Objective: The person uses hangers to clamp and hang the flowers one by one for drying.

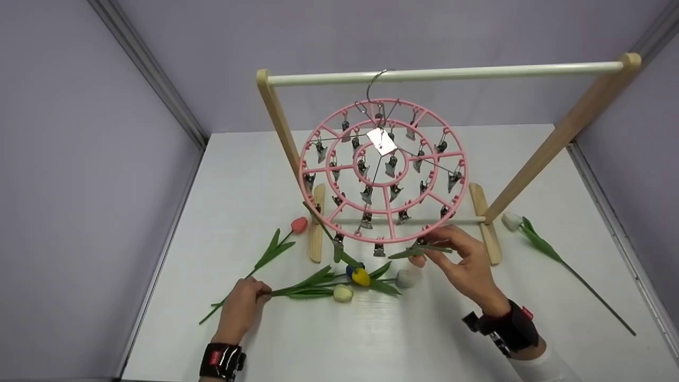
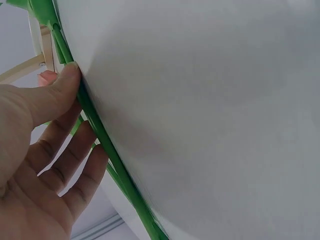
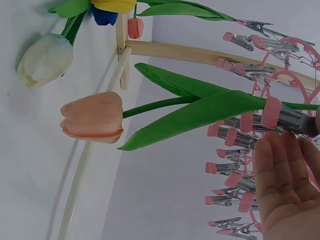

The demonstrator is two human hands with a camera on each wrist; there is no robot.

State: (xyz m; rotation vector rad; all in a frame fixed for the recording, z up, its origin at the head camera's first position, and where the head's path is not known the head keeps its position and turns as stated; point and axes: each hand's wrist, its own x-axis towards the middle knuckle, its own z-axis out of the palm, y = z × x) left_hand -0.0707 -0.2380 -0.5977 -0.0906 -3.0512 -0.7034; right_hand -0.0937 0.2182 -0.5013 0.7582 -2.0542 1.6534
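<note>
A round pink clip hanger point(image 1: 388, 212) hangs by its hook over the table, ringed with metal clips. At its lower right rim my right hand point(image 1: 469, 265) pinches a clip point(image 3: 295, 117) that sits across the stem of a pink tulip point(image 3: 92, 117). A yellow tulip point(image 1: 360, 276) hangs from another clip nearby. On the table at left, my left hand point(image 1: 244, 307) pinches a green tulip stem point(image 2: 107, 142) between thumb and fingers. Leaves spread right from it toward a cream tulip point(image 1: 343, 293), a white tulip point(image 1: 407, 278) and a partly hidden blue tulip point(image 3: 105, 16).
The rack's white bar point(image 1: 477, 73) carries the hanger between wooden posts, the right post point(image 1: 562, 138) leaning. A coral tulip point(image 1: 298, 225) lies at left, its stem passing by my left hand. Another white tulip point(image 1: 512, 222) lies at right. Walls enclose the white table point(image 1: 339, 345).
</note>
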